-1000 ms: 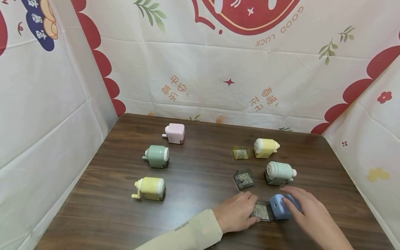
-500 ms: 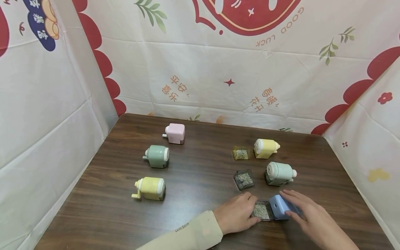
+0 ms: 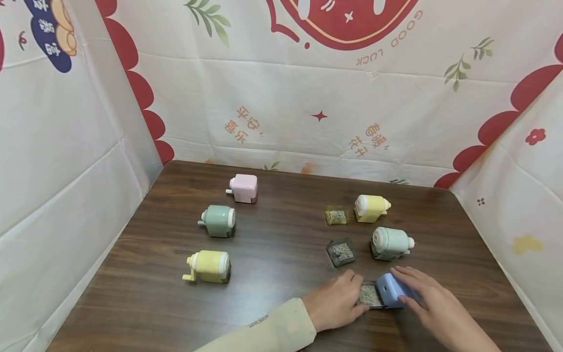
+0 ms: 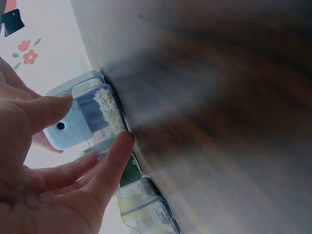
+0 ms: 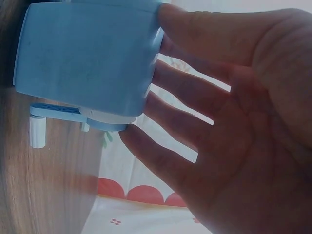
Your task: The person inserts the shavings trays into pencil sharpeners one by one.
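My right hand [image 3: 440, 305] holds the blue pencil sharpener [image 3: 391, 291], thumb on one side and fingers along the other. In the right wrist view, the crank [image 5: 58, 112] hangs off the sharpener's [image 5: 87, 58] far end. My left hand [image 3: 336, 300] pinches the clear shavings drawer [image 3: 370, 295], which sticks partly out of the sharpener's left end. Pale shavings [image 4: 109, 109] lie inside it, seen in the left wrist view between my left thumb and fingers. Beyond, a mint sharpener [image 3: 392, 242] and a yellow sharpener [image 3: 372, 209] stand with their drawers out.
A dark drawer [image 3: 340, 252] and a yellowish drawer [image 3: 336, 216], both with shavings, lie left of those two sharpeners. Pink [image 3: 244, 188], green [image 3: 219, 221] and yellow crank sharpeners [image 3: 212, 266] form a column on the table's left side. Printed cloth [image 3: 281, 98] hangs behind the table.
The shavings drawer has slid slightly rightward into the blue sharpener, with my left hand moving along. My right hand's fingers have settled more closely round the sharpener. The head view has shifted slightly.
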`<action>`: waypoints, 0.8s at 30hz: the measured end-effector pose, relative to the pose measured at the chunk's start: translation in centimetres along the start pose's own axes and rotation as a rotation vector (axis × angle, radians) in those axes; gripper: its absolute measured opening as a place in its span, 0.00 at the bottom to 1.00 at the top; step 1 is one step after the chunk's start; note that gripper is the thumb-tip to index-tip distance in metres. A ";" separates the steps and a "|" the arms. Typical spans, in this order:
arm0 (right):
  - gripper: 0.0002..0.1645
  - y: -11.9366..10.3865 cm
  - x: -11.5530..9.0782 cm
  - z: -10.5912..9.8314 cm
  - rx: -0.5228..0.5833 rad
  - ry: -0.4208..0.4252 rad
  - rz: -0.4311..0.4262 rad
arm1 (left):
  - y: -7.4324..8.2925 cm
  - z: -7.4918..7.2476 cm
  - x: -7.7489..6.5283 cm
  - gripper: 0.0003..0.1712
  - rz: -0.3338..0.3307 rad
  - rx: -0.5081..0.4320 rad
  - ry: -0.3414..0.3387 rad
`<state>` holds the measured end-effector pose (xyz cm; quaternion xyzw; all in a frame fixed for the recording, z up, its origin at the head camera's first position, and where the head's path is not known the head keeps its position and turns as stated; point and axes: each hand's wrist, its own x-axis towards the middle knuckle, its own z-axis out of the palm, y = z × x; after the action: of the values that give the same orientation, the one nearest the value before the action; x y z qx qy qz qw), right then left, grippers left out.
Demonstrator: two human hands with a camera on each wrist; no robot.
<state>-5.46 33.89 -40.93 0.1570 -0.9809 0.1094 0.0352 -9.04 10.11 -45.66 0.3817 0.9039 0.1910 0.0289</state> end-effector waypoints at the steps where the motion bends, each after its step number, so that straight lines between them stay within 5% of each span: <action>1: 0.33 0.0 0.1 -0.1 0.005 -0.013 0.008 | 0.1 0.1 0.1 0.30 0.002 0.001 0.001; 24: 0.33 0.1 0.0 0.1 0.005 0.023 -0.004 | 1.7 0.8 2.7 0.30 0.047 0.077 0.024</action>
<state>-5.45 33.97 -41.03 0.1580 -0.9798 0.1134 0.0464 -9.60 13.31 -45.55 0.4015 0.9016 0.1612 -0.0012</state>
